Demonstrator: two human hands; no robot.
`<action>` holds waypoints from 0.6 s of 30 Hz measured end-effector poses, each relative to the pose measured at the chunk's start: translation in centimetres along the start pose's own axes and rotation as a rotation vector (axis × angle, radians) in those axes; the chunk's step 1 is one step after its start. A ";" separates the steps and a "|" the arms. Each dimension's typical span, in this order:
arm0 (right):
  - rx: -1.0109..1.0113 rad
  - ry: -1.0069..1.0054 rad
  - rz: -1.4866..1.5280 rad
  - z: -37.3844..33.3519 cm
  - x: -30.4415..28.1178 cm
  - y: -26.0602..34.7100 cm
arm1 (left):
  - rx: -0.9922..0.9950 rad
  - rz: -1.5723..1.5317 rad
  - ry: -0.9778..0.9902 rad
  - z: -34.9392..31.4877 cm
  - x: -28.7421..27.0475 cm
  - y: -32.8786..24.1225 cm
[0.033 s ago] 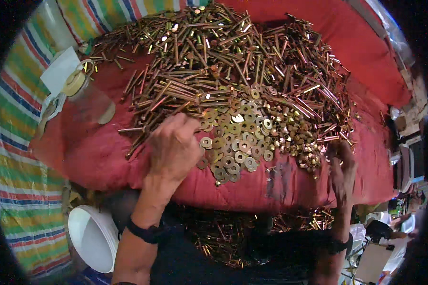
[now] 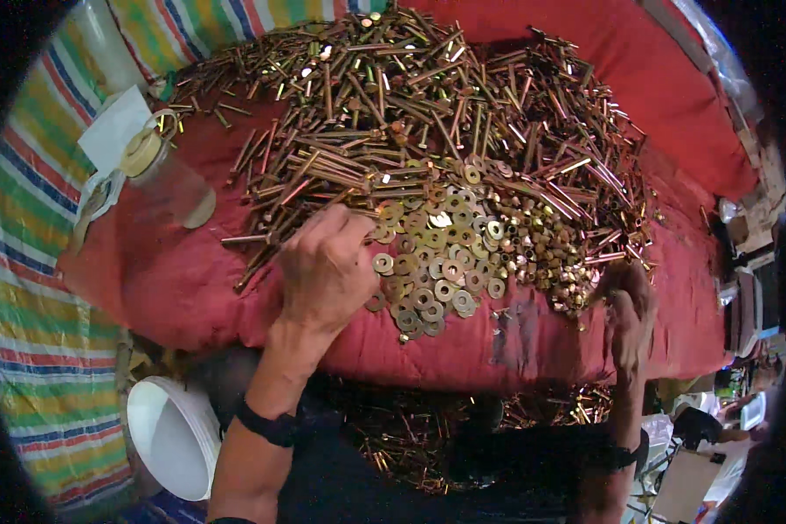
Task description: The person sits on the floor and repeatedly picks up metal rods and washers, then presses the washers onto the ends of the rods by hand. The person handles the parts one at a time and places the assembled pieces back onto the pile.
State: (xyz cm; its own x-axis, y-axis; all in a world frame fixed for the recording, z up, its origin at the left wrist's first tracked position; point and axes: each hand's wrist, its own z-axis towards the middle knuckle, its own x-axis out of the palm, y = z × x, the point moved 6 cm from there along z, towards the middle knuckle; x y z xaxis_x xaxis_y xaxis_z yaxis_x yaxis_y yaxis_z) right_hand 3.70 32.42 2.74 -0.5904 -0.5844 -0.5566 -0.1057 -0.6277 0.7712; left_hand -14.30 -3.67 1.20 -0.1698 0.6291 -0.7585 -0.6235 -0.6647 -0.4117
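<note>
A pile of yellowish metal washers (image 2: 428,279) lies on a red cloth-covered surface (image 2: 183,288). Long bolts (image 2: 341,144) are heaped behind and to the left of it, and small nuts (image 2: 550,253) to its right. At the left edge of the washers is my left hand (image 2: 330,271), back up, its fingers curled in beside the bolt ends. Whatever it pinches is hidden behind the knuckles. My right hand (image 2: 630,319) is at the right side of the nuts, fingers bent and drawn together. Its fingertips are dark, so I cannot make out what they hold.
A clear jar with a yellowish lid (image 2: 141,153) lies tilted at the left, near a white card (image 2: 113,129). Below it stands a white bucket (image 2: 173,437). Striped sheeting (image 2: 48,349) hangs along the left. More bolts (image 2: 410,445) lie below the front edge.
The whole view has shifted very slightly. Both hands keep nearly the same places and postures over the hardware.
</note>
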 end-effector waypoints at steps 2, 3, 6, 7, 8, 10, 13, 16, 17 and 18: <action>0.148 0.140 0.247 -1.1 2.8 1.4 | 0.051 0.103 -0.197 0.5 -1.1 -0.1; 0.206 0.200 0.353 -1.6 4.4 2.2 | 0.053 0.152 -0.272 0.5 -1.6 -0.2; 0.168 0.156 0.331 -2.2 8.2 4.2 | 0.079 0.184 -0.088 0.5 -0.5 -0.7; 0.111 0.206 0.310 -2.3 9.3 4.9 | 0.089 0.181 0.025 0.4 0.4 -0.8; 0.059 0.254 0.289 -2.5 10.4 5.5 | 0.126 0.170 -0.014 0.3 0.4 -1.3; -0.031 0.393 0.152 -2.5 12.0 6.2 | 0.100 0.180 -0.071 0.5 0.3 -0.9; -0.179 0.498 -0.096 -2.5 13.6 7.0 | 0.121 0.174 -0.087 0.9 0.8 -0.5; -0.363 0.423 -0.179 -2.2 13.5 8.1 | 0.158 0.186 -0.102 1.0 1.1 -0.4; -0.433 0.407 -0.176 -2.2 13.3 8.5 | 0.175 0.190 -0.114 1.1 1.1 -0.4; -0.389 0.408 -0.172 -2.1 13.3 8.3 | 0.197 0.193 -0.122 1.2 1.1 -0.5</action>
State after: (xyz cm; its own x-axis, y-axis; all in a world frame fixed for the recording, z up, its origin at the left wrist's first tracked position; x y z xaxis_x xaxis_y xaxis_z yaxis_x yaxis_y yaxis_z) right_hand -3.29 18.39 1.07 -0.2268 -0.5601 -0.7967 0.1744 -0.8282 0.5326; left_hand -15.07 -2.16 1.18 -0.3829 0.5503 -0.7420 -0.7045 -0.6935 -0.1508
